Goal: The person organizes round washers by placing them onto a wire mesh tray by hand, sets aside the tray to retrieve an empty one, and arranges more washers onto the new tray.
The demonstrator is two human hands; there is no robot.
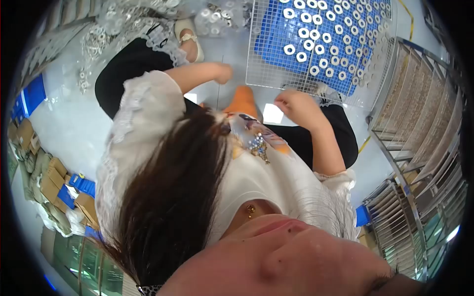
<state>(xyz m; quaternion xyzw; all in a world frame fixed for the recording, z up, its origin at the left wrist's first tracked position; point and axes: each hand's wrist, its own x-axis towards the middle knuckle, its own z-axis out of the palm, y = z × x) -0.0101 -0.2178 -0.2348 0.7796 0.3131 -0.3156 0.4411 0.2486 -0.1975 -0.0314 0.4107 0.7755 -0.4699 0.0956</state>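
My left hand (223, 73) is held over my lap with its fingers curled in; whatever it may hold is hidden. To the right, my right hand (298, 108) is bent with thumb and fingertips together, and I cannot make out anything between them. It is just below the near edge of a wire mesh rack (276, 81). On this rack lies a blue sheet (269, 47) covered with many white ring-shaped pieces (314, 34), spread out flat. Between my knees stands an orange, tapering object (242, 101), close to both hands.
Clear plastic bags (215, 19) of similar rings lie at the top left, near my light shoe (190, 42). Tall metal racks (410, 98) with stacked trays stand at the right. Cardboard boxes (54, 182) and a blue bin (83, 185) are at the left.
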